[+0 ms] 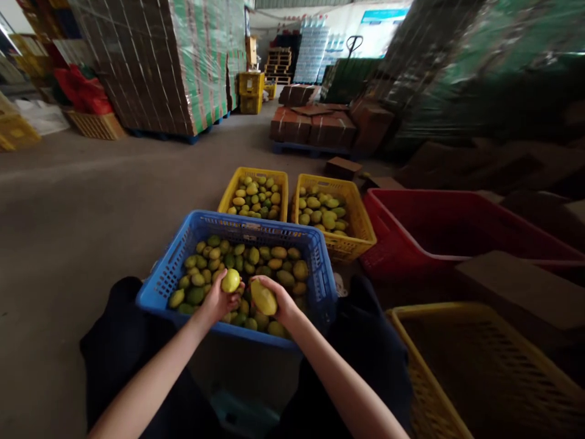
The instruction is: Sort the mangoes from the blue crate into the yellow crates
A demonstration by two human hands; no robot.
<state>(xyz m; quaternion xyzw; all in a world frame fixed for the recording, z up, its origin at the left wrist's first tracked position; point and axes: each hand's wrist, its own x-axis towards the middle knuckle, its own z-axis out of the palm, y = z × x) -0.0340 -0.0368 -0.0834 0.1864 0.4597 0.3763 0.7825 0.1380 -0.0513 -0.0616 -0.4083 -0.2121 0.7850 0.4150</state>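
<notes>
A blue plastic crate (pixel 153 292) stands between my knees, holding many green and yellow lemons (pixel 249 259). Over its near half, my left hand (pixel 218 302) grips a bright yellow-green lemon (pixel 230 280), its rounded end facing up. Close beside it, my right hand (pixel 280 299) has its fingers wrapped round a larger, longer yellow lemon (pixel 264 297). Both lemons are held just above the pile and apart from each other. The undersides of both held lemons are hidden by the fingers.
Two yellow crates (pixel 365 235) of lemons stand behind the blue one. A red bin (pixel 411 244) and another yellow crate (pixel 439 366) are on the right. Flat cartons (pixel 315 125) lie on a pallet ahead. Wrapped stacks (pixel 141 67) rise on both sides.
</notes>
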